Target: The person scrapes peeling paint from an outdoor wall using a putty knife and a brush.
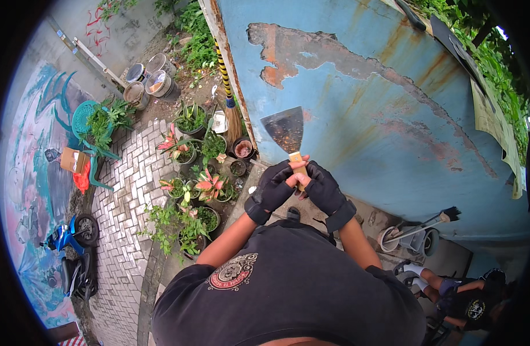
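Both hands wear black fingerless gloves and meet in front of my chest. Between them is a wide-bladed paint scraper point(286, 129), its dark, stained steel blade tilted up and left. My left hand point(273, 185) holds the light wooden handle point(295, 159) from the left side. From the right, my right hand point(324, 184) closes on the same handle; its palm side is partly hidden. Beyond the blade stands a light-blue painted wall point(355, 108), apart from the scraper as far as I can tell. A long patch of bare grey render point(308, 49) shows where paint has come off.
Potted plants point(208, 186) crowd the ground at left, beside a straw broom point(233, 121). Farther left are a green plastic chair point(84, 119), paint buckets point(159, 84) and a blue motorcycle point(77, 235). At right, a bucket with brushes point(389, 240) stands near a seated person point(459, 294).
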The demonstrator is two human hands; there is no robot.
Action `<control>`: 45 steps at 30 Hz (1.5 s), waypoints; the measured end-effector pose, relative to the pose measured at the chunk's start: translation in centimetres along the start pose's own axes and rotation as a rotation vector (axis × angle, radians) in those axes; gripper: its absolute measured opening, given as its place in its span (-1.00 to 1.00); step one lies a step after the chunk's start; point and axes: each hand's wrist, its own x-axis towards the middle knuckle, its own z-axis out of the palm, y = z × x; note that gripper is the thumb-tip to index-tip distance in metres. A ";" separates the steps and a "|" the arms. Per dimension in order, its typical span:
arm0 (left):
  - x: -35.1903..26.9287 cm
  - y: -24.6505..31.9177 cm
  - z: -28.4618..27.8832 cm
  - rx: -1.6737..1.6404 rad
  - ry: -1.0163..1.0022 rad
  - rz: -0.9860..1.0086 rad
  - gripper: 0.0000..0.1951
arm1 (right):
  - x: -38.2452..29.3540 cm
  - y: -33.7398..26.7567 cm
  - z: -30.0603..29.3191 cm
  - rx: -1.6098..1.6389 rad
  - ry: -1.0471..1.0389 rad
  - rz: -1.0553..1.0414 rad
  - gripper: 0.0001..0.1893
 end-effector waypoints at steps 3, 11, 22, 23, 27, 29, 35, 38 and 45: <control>0.9 0.2 0.8 -0.015 -0.062 -0.065 -0.69 | 0.1 0.2 -1.5 0.112 -0.040 0.102 -0.61; 2.5 0.6 2.3 0.414 -0.199 0.281 -0.52 | -0.3 -0.9 -5.7 0.113 -0.138 0.129 -0.69; 0.4 -0.5 1.7 0.159 0.181 0.014 -0.65 | 0.2 -3.9 -10.1 -0.030 -0.025 0.048 -0.78; 0.4 -1.0 1.8 0.159 0.189 0.011 -0.65 | 0.4 -4.6 -10.4 -0.030 -0.032 0.053 -0.78; 0.7 -1.5 2.0 -0.093 0.342 -0.115 -0.65 | 1.1 -5.8 -10.1 -0.188 -0.035 -0.059 -0.73; 1.3 -1.5 1.2 -0.176 0.393 -0.145 -0.64 | 1.5 -6.2 -8.6 -0.194 0.006 -0.073 -0.70; 3.5 -0.1 -0.8 -0.422 0.305 -0.202 -0.63 | 2.8 -4.2 -5.6 -0.018 -0.006 -0.036 -0.65; 4.4 0.0 -1.6 -0.398 0.395 -0.240 -0.76 | 2.5 -3.4 -3.5 0.104 -0.071 0.023 -0.67; 7.4 -1.7 -2.7 -0.371 0.235 -0.256 -0.75 | 2.8 -1.9 -0.4 0.143 0.121 0.026 -0.75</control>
